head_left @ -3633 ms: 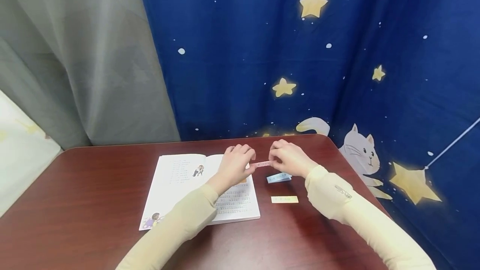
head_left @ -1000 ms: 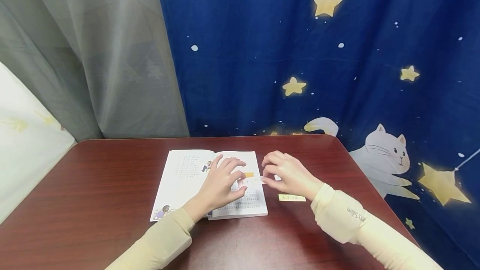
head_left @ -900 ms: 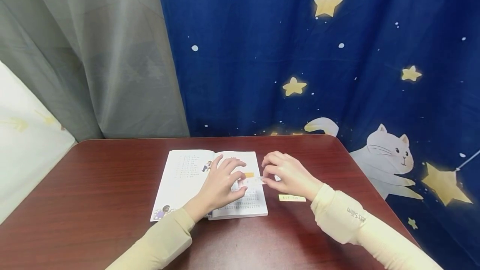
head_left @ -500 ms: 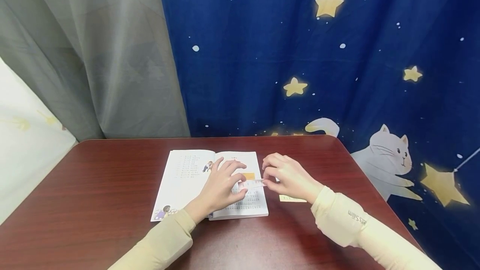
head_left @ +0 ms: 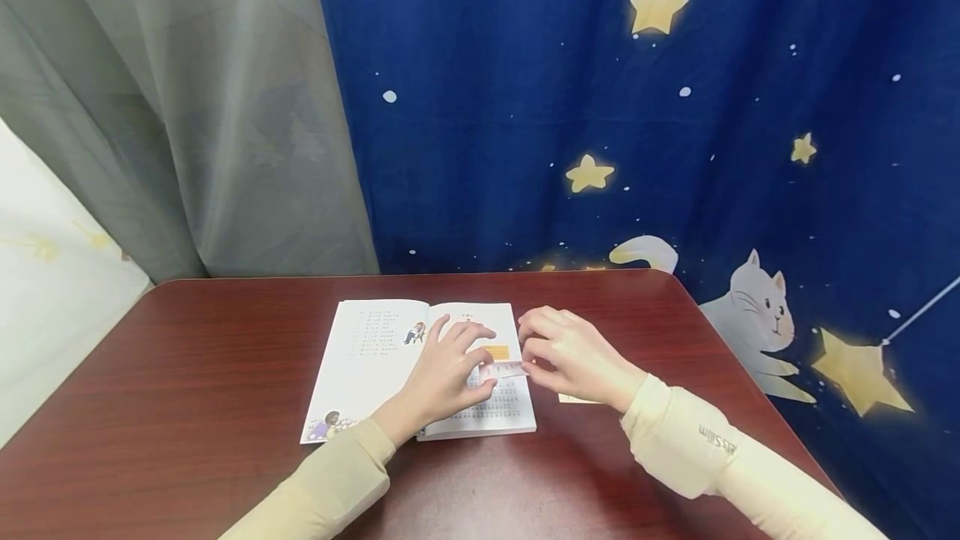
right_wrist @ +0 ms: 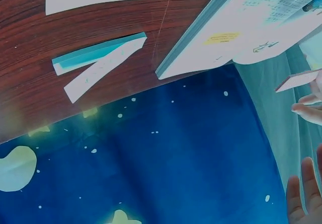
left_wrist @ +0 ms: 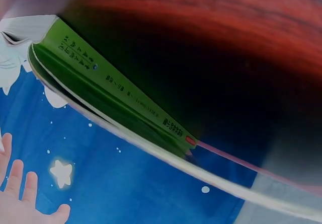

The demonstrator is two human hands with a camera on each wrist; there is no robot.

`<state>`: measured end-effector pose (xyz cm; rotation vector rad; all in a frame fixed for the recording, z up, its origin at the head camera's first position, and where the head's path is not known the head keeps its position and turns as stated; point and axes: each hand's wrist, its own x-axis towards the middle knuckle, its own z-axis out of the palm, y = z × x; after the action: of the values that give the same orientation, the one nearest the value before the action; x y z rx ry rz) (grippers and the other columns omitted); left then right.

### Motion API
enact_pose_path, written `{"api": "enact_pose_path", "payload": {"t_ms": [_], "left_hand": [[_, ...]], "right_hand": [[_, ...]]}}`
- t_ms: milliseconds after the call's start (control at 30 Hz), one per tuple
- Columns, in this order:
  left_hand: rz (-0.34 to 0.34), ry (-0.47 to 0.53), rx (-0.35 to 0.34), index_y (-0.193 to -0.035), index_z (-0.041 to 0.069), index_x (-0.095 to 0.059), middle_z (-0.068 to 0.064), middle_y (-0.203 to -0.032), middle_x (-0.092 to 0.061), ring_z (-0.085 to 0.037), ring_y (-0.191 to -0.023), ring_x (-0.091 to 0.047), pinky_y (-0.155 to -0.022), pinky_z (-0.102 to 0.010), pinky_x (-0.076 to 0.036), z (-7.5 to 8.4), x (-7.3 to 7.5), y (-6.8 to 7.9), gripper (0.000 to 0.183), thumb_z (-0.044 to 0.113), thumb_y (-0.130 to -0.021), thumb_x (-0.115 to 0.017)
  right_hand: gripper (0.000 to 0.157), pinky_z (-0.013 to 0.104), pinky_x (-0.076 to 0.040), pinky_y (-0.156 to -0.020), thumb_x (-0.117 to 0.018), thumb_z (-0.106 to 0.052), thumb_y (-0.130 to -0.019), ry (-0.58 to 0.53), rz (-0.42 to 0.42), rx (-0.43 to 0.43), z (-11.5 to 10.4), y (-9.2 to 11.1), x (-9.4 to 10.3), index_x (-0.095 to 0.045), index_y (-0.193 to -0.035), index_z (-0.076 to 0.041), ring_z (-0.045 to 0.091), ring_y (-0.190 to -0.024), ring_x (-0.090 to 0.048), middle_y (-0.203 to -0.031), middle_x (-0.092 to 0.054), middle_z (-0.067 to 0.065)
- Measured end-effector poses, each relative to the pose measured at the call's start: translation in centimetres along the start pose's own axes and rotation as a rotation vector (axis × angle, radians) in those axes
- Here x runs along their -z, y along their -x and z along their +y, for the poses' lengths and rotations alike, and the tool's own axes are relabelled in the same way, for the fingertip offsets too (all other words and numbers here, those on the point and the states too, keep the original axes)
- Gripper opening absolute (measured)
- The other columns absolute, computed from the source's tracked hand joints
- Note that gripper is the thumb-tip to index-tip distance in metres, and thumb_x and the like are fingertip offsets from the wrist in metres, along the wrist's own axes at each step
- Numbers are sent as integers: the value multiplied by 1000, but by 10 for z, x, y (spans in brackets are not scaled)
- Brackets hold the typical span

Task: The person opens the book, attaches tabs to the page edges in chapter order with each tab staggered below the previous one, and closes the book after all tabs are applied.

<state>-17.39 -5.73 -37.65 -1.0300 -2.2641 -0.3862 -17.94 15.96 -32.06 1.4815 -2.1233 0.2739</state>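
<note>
Over the right page of an open book (head_left: 360, 407), a narrow, pale pink paper strip (head_left: 501, 370) runs between both hands. My left hand (head_left: 442, 377) has thumb and index curled to its left end, other fingers spread. My right hand (head_left: 573, 357) pinches the right end. In the right wrist view the strip (right_wrist: 297, 80) shows beside fingers at the right edge. A yellow strip (head_left: 572, 399) lies by the right wrist, partly covered. A folded blue paper strip (right_wrist: 98, 53) is on the table in the right wrist view, hidden behind the right hand in the head view.
The book rests on a dark red wooden table (head_left: 210, 373). From the left wrist view its green spine (left_wrist: 110, 78) shows. Behind the table's far edge hang a grey curtain (head_left: 217, 148) and a blue one (head_left: 480, 107) with stars and a cat.
From near the book's far right edge, the pink strip has come down over its right page. Over the last half second the right hand has shifted slightly left. The view turned slightly earlier.
</note>
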Motion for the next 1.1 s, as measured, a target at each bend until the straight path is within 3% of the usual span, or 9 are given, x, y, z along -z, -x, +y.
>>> {"api": "enact_pose_path", "payload": {"t_ms": [400,1100], "left_hand": [[23,-5,-23,-72,17,-61,-1,-104,-54,-20,-103,-44,-91,-55,-21,-1,-3,0,16,32,-67,-65],[9,-19,-10,-70,17,-62,0,-104,-55,-19,-103,-44,-92,-55,-21,-1,-4,-2,13,30,-70,-64]], "right_hand": [[9,32,-42,-79,-66,-11,-70,7,17,67,-9,-4,2,-57,-69,-13,19,-103,-48,-92,-53,1],[5,33,-41,-80,-63,-11,-72,52,46,92,-9,-3,4,-62,-76,-10,20,-103,-47,-93,-54,2]]}}
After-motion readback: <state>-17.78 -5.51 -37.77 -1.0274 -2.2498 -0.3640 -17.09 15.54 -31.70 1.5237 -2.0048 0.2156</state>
